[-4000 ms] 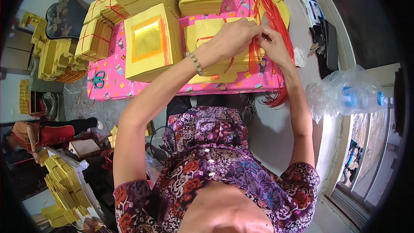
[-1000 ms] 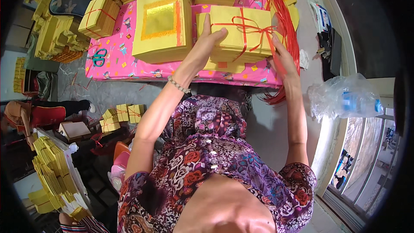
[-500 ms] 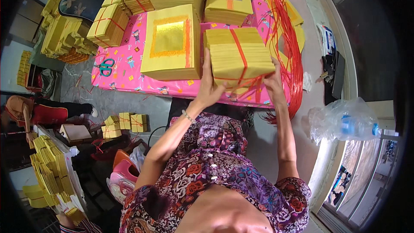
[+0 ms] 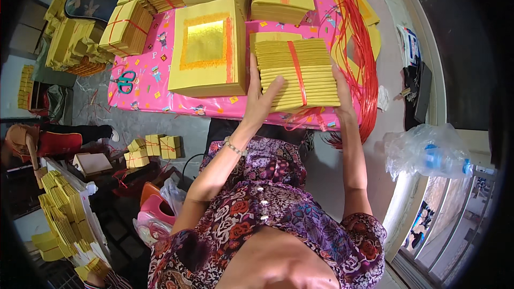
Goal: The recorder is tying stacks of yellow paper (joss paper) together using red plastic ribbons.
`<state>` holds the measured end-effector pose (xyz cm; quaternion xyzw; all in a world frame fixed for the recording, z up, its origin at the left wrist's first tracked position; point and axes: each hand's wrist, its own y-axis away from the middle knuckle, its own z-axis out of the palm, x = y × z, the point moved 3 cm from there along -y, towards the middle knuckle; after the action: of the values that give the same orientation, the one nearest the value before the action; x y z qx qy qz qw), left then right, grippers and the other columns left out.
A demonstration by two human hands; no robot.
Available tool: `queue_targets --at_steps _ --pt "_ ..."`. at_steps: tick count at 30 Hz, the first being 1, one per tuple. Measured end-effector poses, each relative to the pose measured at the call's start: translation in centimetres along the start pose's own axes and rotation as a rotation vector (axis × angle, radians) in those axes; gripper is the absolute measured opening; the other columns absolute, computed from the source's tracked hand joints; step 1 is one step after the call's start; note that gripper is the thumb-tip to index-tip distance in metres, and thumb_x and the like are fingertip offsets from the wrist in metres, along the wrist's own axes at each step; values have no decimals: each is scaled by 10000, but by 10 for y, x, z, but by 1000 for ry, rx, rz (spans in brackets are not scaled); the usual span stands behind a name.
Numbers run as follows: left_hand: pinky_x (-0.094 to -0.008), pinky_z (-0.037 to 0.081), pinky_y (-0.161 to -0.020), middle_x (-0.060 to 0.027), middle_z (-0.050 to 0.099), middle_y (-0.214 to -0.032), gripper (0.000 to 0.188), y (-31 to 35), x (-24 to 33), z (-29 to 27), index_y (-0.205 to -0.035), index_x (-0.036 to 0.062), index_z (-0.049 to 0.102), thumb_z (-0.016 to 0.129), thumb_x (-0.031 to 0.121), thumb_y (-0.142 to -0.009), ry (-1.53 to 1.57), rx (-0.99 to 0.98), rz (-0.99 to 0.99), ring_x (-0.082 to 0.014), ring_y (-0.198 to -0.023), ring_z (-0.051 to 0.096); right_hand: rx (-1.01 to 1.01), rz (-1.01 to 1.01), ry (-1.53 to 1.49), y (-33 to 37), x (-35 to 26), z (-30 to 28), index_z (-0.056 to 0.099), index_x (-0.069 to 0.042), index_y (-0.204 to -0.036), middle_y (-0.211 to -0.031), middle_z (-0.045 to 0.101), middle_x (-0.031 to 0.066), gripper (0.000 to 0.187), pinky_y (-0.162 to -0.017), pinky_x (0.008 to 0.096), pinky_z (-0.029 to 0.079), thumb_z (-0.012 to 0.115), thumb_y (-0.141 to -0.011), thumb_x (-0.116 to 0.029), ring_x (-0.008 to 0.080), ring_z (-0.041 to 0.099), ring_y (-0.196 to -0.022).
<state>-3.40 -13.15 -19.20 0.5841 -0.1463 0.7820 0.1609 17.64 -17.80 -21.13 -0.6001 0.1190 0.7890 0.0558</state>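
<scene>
Between my two hands is a thick bundle of folded yellow paper [image 4: 278, 75], with a red plastic ribbon [image 4: 297, 72] running across its layered side. My left hand [image 4: 259, 99] grips its left end, thumb lying against the front layers. On the right end, my right hand [image 4: 344, 93] presses with fingers mostly hidden behind the bundle. The bundle is over the near edge of the pink-covered table [image 4: 160, 83]. Left of it stands a tall stack of yellow paper [image 4: 176, 75] with a gold foil square on top. Another yellow stack [image 4: 284, 10] with a silvery square is behind.
Long red ribbon strands [image 4: 364, 75] hang over the table's right side. Green-handled scissors [image 4: 126, 82] lie at the left edge, near tied yellow bundles [image 4: 126, 29]. Small bundles [image 4: 170, 147] sit lower left. Two other people [image 4: 59, 136] work at the left. A plastic bag [image 4: 417, 152] hangs at right.
The bundle has turned in my hands, so its layered side now faces up toward me. Both hands have shifted their hold along its ends. The view has moved slightly.
</scene>
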Motion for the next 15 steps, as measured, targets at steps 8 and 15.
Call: queue_targets --at_steps 8,15 --pt "-297 311 -1086 -124 258 -1529 781 -14 4 -8 -1531 84 35 549 133 -944 76 -51 -77 -177 -1347 343 6 -53 -11 6 -19 27 188 -20 -1499 -1517 275 124 614 -1142 324 193 362 -1012 -352 210 261 -1396" --pt "-301 326 -1073 -164 232 -1522 836 -6 10 -2 -1521 53 -15 578 114 -935 -24 -2 -37 -200 -1321 363 18 12 -16 9 -5 4 160 -25 -1508 -1533 246 137 658 -1145 326 181 385 -995 -370 221 232 -1411"
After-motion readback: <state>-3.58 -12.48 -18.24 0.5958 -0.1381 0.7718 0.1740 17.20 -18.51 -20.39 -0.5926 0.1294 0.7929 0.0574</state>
